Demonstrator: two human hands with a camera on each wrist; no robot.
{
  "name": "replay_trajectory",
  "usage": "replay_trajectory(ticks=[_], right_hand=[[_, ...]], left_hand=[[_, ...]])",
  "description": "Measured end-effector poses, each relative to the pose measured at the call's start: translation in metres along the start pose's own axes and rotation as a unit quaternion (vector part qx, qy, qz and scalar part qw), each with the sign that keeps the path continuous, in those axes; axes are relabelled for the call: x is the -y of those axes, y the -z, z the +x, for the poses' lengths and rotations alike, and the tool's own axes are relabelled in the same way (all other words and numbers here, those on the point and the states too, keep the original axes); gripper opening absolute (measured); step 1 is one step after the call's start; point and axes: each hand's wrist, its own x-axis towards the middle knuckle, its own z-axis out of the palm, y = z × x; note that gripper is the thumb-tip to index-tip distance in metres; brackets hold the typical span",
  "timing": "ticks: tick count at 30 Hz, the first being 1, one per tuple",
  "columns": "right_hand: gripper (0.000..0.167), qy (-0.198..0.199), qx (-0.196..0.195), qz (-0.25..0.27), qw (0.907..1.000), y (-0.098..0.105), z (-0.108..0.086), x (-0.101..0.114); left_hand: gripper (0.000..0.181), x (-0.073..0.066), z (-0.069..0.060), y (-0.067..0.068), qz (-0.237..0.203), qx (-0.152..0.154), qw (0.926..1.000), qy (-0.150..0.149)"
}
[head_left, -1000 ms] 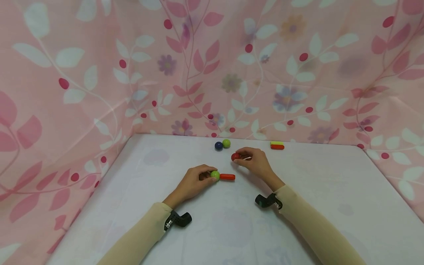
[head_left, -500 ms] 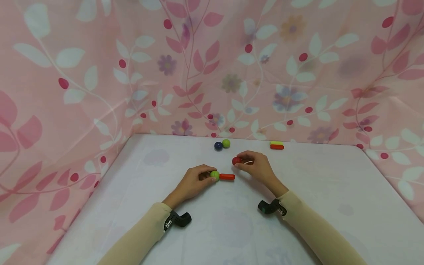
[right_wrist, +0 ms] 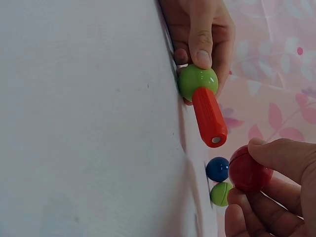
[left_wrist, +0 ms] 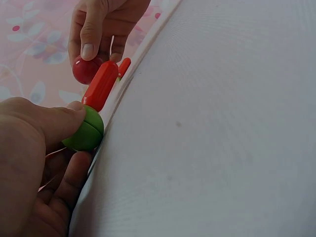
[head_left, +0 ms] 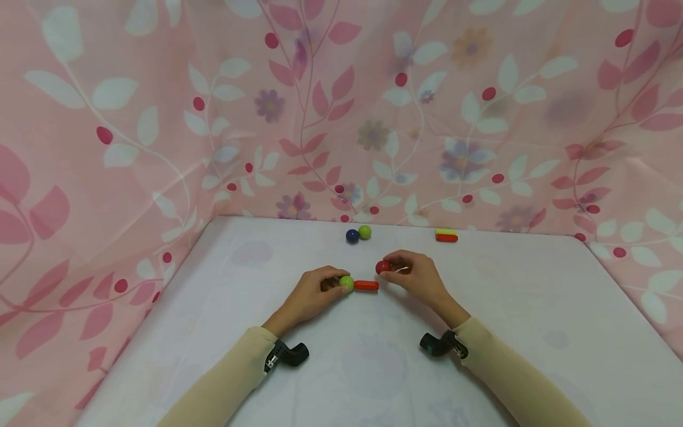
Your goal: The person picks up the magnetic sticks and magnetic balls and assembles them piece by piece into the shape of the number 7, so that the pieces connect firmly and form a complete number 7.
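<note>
My left hand (head_left: 316,292) pinches a green ball (head_left: 346,283) between thumb and fingers, low over the white table. A red stick (head_left: 366,286) juts out to the right from that ball, end against it; its free end shows a small silvery disc in the right wrist view. Up and to the right of the stick's free end, my right hand (head_left: 418,277) pinches a red ball (head_left: 382,267) by thumb and fingertips. In the right wrist view a gap separates the red ball (right_wrist: 250,168) from the stick (right_wrist: 210,117).
Toward the table's back edge a dark blue ball (head_left: 352,236) and another green ball (head_left: 365,232) lie side by side. Farther right are a yellow-green stick (head_left: 446,232) and a second red stick (head_left: 447,238). Pink floral cloth (head_left: 373,118) hangs behind the table.
My right hand has come back toward me with the red ball, closer to the height of the red stick. The left hand, green ball and stick stay where they were.
</note>
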Motion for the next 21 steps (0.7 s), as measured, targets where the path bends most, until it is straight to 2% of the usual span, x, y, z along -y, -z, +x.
replay_trajectory(ticks=[21], right_hand=[[0.033,-0.002,0.004,-0.003,1.0,-0.002,-0.019,-0.004]], left_hand=[[0.033,-0.001,0.0,0.0,0.003,-0.005,1.0,-0.006]])
